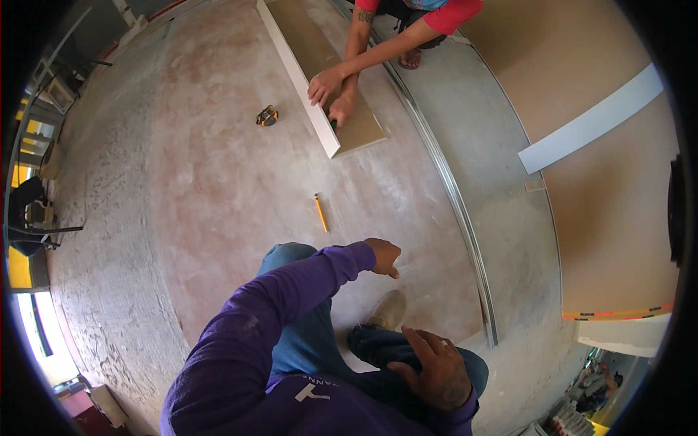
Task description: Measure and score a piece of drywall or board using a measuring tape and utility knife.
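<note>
My left hand [384,258] reaches out past my bent knee, in a purple sleeve. Its thumb stands apart from the fingers, and no object shows in it. My right hand [438,369] is by my right knee, fingers stretched out and thumb apart, holding nothing, with a ring on one finger. A yellow pencil [321,213] lies on the floor beyond my left hand. Farther off, another person's hands [333,96] work at the near end of a long board strip [363,131] with a white strip [299,76] along its left edge. A dark tool is partly hidden under one hand.
A black and orange tape measure [267,115] lies on the floor left of the boards. Long metal channels [445,171] run along the right. Beyond them, a large brown board [582,189] carries a white strip [592,120]. Metal frames [36,211] stand at far left.
</note>
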Tool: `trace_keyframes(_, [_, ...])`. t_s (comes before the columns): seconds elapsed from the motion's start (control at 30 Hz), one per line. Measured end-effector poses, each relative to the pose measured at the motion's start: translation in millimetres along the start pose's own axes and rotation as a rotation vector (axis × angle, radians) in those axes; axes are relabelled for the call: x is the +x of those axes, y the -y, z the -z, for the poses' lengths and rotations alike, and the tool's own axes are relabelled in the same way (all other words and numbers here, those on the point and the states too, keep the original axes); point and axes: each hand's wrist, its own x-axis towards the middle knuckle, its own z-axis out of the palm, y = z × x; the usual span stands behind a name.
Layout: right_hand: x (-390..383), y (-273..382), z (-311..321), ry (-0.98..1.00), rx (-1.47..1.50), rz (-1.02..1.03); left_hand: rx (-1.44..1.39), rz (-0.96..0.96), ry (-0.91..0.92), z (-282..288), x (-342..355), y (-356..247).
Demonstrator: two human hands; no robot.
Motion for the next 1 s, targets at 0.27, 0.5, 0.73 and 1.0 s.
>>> trace_keyframes(0.27, [1, 0, 0, 0.004, 0.008, 0.001, -0.002, 0.01, -0.002, 6, -7, -2])
trace_keyframes(0.5, [3, -1, -1, -0.009, 0.012, 0.024, 0.004, 0.013, -0.023, 7, -8, 1])
trace_keyframes(0.73, [7, 1, 1, -0.005, 0.004, 0.043, -0.002, 0.041, -0.04, 6, -11, 6])
trace_keyframes(1.0, [13, 5, 3, 0.022, -0.008, 0.05, -0.03, 0.043, -0.082, 9, -19, 12])
